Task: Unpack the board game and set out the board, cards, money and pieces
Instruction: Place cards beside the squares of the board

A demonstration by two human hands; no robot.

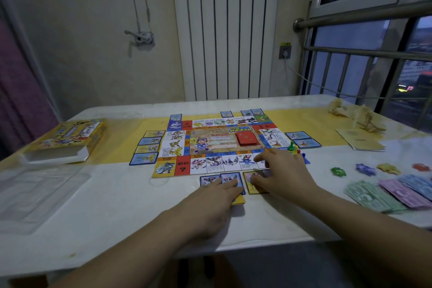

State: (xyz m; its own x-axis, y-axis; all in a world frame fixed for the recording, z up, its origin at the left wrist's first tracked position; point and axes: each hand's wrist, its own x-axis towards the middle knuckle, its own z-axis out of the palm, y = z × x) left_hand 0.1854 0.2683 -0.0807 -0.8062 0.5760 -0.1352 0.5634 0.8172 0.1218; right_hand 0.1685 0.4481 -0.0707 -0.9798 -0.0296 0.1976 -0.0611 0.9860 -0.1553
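Head view. The board (219,145) lies flat and unfolded at the middle of the worktop (117,206), with a red card stack (249,139) on its centre panel. Single cards are set out around it: a column at its left edge (147,147), a pair at its right edge (302,139), several along its far edge (250,112).

Three cards lie just beside the near edge. The left hand (217,199) rests palm down, its fingers (230,186) straight and close together, lying flat across the blue-framed card (230,179). A further blue-framed card (208,179) sits just to its left, uncovered. A yellow stack (239,200) shows from under the same hand.

The right hand (282,173) is spread, fingers (261,158) apart. The forefinger reaches over the board's near row; the thumb and lower fingers rest on the yellow-framed card (251,188). It does not appear to be gripped.

Coloured pieces (294,148) stand at the board's near right corner, just beyond the right hand. Four star tokens (364,169) lie in a row further right. Money lies fanned at the right edge: green notes (369,196), pink notes (402,192), blue notes (418,182).

The box (70,140) sits at far left, a clear plastic tray (35,196) nearer, a booklet (360,141) and crumpled wrapping (355,114) at far right.
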